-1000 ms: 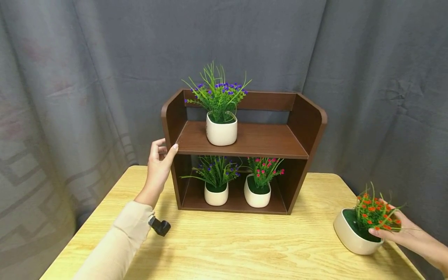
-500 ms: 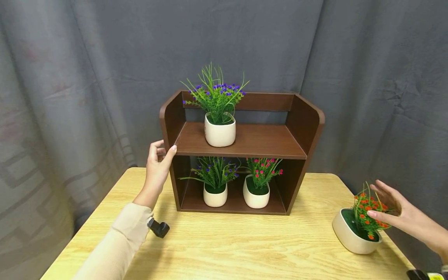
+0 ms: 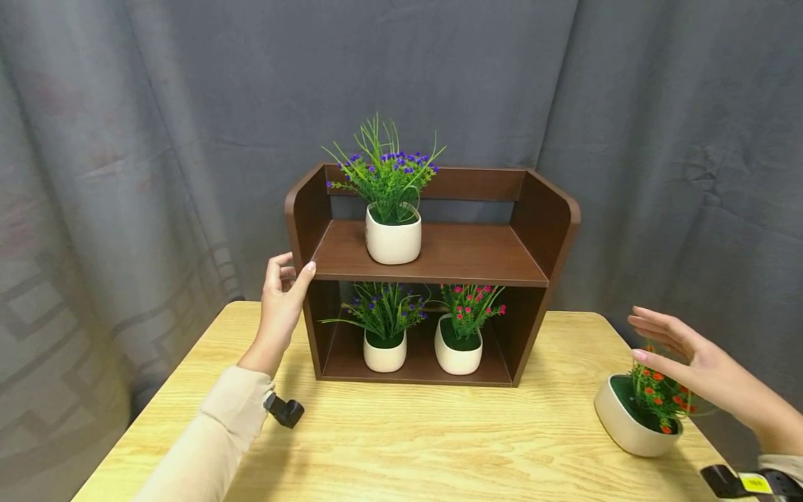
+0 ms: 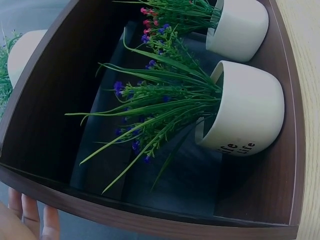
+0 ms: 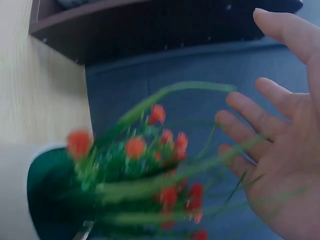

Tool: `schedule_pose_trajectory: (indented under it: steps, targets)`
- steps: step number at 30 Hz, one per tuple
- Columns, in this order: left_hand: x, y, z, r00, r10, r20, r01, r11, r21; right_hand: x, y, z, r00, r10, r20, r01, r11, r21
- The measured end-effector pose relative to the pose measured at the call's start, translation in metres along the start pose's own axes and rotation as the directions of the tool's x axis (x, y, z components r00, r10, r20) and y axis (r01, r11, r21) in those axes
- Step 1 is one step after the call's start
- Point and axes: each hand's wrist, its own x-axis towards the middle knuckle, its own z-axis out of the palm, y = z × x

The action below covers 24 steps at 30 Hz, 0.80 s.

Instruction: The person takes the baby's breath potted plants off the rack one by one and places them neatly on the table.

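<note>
A two-tier brown wooden shelf stands on the table. My left hand grips its left side panel, thumb at the front edge and fingers on the outer face. At the table's right edge sits an orange-flowered potted plant in a white pot. My right hand is raised above that plant, fingers extended, holding nothing; in the right wrist view, grass blades overlap the palm. A purple-flowered potted plant stands on the upper tier. Below are another purple-flowered plant and a pink-flowered plant, both in white pots.
The light wooden table carries the shelf and the orange-flowered plant. Grey curtains hang behind and on both sides. Each wrist wears a black camera mount.
My right hand has left the orange-flowered plant, rising and moving left while its fingers straightened. The plant stays at the table's right edge. My left hand has kept its grip on the shelf.
</note>
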Motion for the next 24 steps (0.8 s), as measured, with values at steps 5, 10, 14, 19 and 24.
schedule_pose_trajectory:
  steps: [5,10,14,19,24]
  targets:
    - [-0.001,0.002,0.001,1.000,0.005,0.004,-0.005,1.000,0.006,0.008,-0.020,0.007,0.998,-0.066,-0.005,0.066,0.997,0.032]
    - [0.007,-0.015,0.000,1.000,0.021,-0.004,-0.021,1.000,-0.004,0.019,-0.043,0.016,0.991,-0.133,-0.010,0.133,0.987,0.093]
    - [0.009,-0.021,0.000,0.999,0.048,-0.018,-0.048,0.999,-0.013,0.029,-0.058,0.025,0.984,-0.175,0.016,0.171,0.975,0.142]
    - [0.009,-0.022,0.000,0.998,0.053,-0.027,-0.053,0.998,-0.022,0.041,-0.069,0.035,0.970,-0.240,0.039,0.228,0.955,0.188]
    - [0.006,-0.016,0.000,0.999,0.036,-0.011,-0.036,0.999,-0.016,0.054,-0.079,0.045,0.958,-0.285,0.023,0.273,0.936,0.220]
